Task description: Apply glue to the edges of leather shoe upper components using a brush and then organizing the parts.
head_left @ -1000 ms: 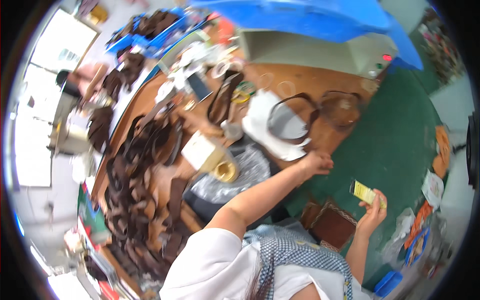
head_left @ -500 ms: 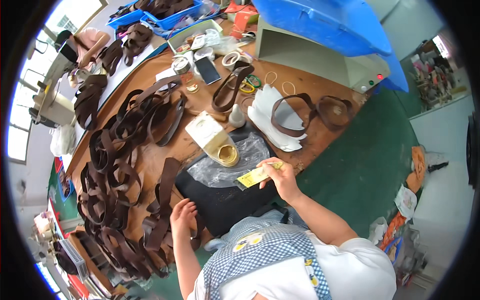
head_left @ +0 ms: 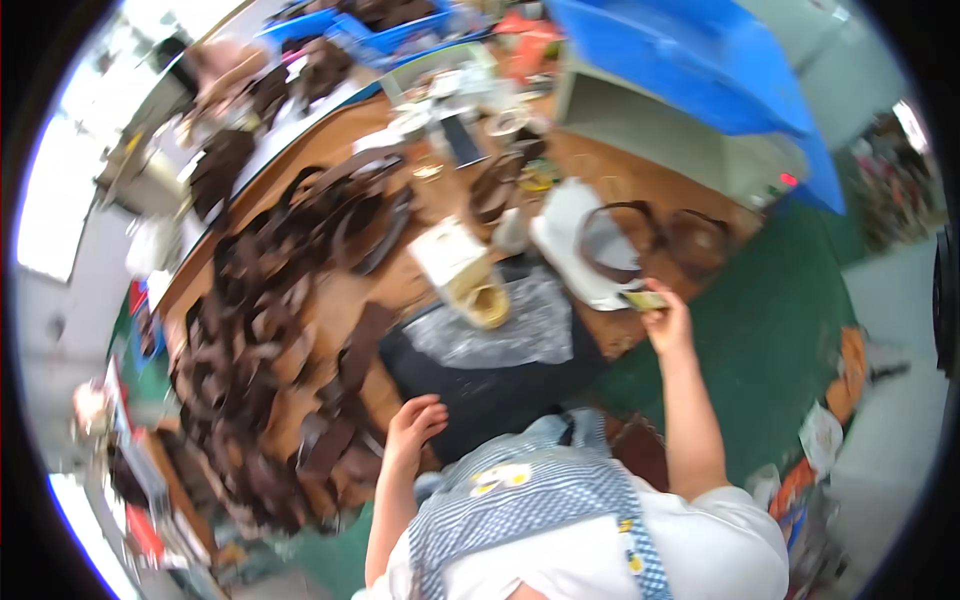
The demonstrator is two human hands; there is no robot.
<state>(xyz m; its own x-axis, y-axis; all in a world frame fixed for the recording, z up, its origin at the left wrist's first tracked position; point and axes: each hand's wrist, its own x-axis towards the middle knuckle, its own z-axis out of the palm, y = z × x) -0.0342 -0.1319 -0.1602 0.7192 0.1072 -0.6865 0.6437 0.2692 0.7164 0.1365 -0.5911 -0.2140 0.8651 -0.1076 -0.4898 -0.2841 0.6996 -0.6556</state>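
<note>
My right hand (head_left: 668, 322) is raised at the table's right edge, fingers closed on a small yellow flat strip (head_left: 643, 300). The strip's far end lies over or against the near edge of a stack of white sheets (head_left: 565, 235); contact cannot be told. My left hand (head_left: 414, 424) hovers by the left part of a black mat (head_left: 470, 390), fingers loosely bent and nothing visible in them. On the mat lies crumpled clear plastic (head_left: 535, 325), with a white block-shaped container (head_left: 445, 250) and a round yellowish cup (head_left: 487, 306) standing at its left.
Piles of dark brown straps (head_left: 240, 370) cover the table's left side. Looped straps (head_left: 697, 245) lie at the right. Behind are a phone (head_left: 461, 141), a white bottle (head_left: 510, 232) and a blue bin (head_left: 690, 65) on a grey cabinet. A person (head_left: 225, 75) sits far left.
My right hand has moved right and away from me with the yellow strip, from over the plastic to the white sheets. My left hand has lifted slightly. The whole view has shifted and blurred.
</note>
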